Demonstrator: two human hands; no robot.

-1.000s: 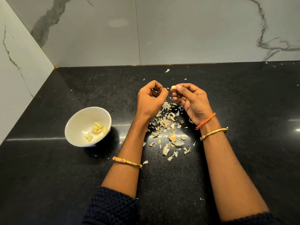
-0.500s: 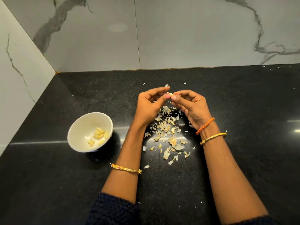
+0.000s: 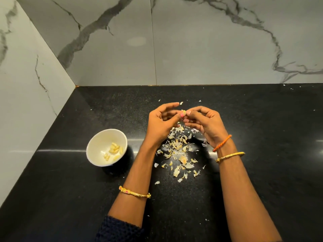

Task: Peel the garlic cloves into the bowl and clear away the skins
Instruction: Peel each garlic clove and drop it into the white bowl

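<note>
A small garlic clove point(image 3: 183, 112) is pinched between the fingertips of both hands above the black counter. My left hand point(image 3: 161, 124) has its thumb tip on the clove with the other fingers curved above it. My right hand point(image 3: 207, 123) grips the clove from the right with curled fingers. Beneath the hands lies a scatter of pale garlic skins point(image 3: 178, 151). A white bowl point(image 3: 97, 149) stands to the left of my left forearm and holds several peeled cloves point(image 3: 114, 151).
The black stone counter point(image 3: 262, 137) meets marble-look walls at the back and on the left. Small skin flecks lie scattered toward the back right and near the front edge.
My left hand opened from a fist and brought its thumb and fingers onto the clove held by the right hand. The camera tilted up, so everything sits lower in view.
</note>
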